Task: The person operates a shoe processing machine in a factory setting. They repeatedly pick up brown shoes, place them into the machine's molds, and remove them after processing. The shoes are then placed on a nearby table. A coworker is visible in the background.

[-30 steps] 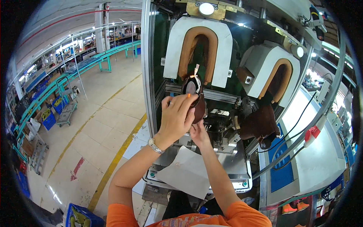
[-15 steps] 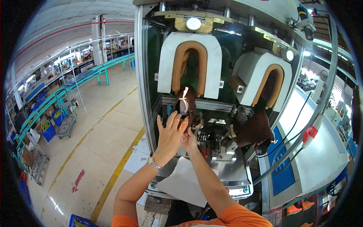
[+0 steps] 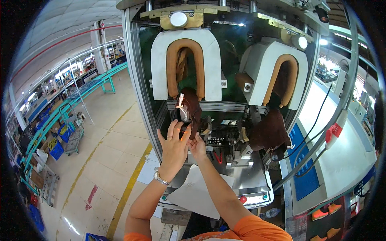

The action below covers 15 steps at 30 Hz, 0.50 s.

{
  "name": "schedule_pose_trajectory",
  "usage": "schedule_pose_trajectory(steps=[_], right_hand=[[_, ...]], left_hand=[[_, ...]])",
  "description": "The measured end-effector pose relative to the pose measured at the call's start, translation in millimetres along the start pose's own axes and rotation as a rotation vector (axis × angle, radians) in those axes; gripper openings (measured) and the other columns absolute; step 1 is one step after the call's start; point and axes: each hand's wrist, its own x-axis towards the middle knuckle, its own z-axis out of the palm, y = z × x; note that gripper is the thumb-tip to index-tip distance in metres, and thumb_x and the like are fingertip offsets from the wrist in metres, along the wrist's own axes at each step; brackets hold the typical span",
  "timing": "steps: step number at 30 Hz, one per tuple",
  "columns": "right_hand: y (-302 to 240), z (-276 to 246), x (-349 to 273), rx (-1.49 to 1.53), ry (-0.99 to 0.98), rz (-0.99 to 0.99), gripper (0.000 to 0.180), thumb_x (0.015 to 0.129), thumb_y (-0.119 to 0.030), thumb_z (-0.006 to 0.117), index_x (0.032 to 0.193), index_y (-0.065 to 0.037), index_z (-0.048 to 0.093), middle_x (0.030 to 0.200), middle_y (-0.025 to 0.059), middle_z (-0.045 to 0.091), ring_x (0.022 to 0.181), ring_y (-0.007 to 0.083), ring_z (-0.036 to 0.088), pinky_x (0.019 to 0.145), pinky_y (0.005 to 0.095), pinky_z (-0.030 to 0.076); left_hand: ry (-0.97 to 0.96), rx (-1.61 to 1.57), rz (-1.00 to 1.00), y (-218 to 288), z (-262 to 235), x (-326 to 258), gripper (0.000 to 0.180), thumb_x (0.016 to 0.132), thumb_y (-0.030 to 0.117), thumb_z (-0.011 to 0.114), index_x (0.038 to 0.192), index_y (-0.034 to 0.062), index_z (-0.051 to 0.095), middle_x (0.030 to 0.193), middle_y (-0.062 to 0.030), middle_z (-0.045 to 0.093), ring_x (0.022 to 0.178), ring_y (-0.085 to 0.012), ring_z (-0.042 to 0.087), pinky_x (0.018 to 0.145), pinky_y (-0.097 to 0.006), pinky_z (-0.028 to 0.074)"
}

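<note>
A dark brown leather shoe upper [image 3: 194,107] with white lace tied at its front stands upright under the left U-shaped mould of a machine. My left hand [image 3: 173,141], wearing a ring and a wristwatch, grips its near end with the fingers partly spread; the thumb is hidden. Beside it my right hand [image 3: 197,147] is closed on the lower right edge of the same upper, its fingertips partly hidden. An orange light spot falls on my left index finger. A second brown upper [image 3: 268,130] sits under the right mould, untouched.
Above the uppers hang the white left mould block [image 3: 159,66] and right mould block [image 3: 257,76], with tan padded liners. Clamps [image 3: 241,150] and red-handled pliers [image 3: 218,156] are between the stations. White paper [image 3: 197,190] covers part of the metal shelf. A cable [image 3: 311,140] hangs at right.
The whole view has shifted, moving the machine's left side leftward in the picture. Both hands stay at the same upper, with the left fingers slightly rearranged on it.
</note>
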Motion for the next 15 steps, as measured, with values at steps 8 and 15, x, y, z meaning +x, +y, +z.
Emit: schedule_pose_trajectory(steps=[8, 15], right_hand=[[-2.7, 5.0, -3.8, 0.015, 0.060, 0.010, 0.025, 0.090, -0.027, 0.048, 0.098, -0.004, 0.052, 0.091, 0.0113, 0.061, 0.083, 0.0273, 0.063, 0.075, 0.0378, 0.053], [6.1, -4.3, 0.4, 0.038, 0.025, 0.023, 0.025, 0.091, -0.025, 0.045, 0.106, -0.005, 0.050, 0.099, 0.0109, 0.060, 0.089, 0.0257, 0.062, 0.082, 0.0379, 0.050]], left_hand=[[-0.029, -0.002, 0.034, -5.9, 1.9, 0.9, 0.049, 0.066, 0.002, 0.058, 0.112, 0.0116, 0.051, 0.119, -0.0094, 0.041, 0.123, -0.0267, 0.030, 0.095, -0.063, 0.020], [-0.055, -0.025, 0.041, -11.6, 4.7, -0.2, 0.046, 0.065, 0.000, 0.057, 0.110, 0.0096, 0.052, 0.120, -0.0105, 0.040, 0.123, -0.0284, 0.031, 0.094, -0.064, 0.019]])
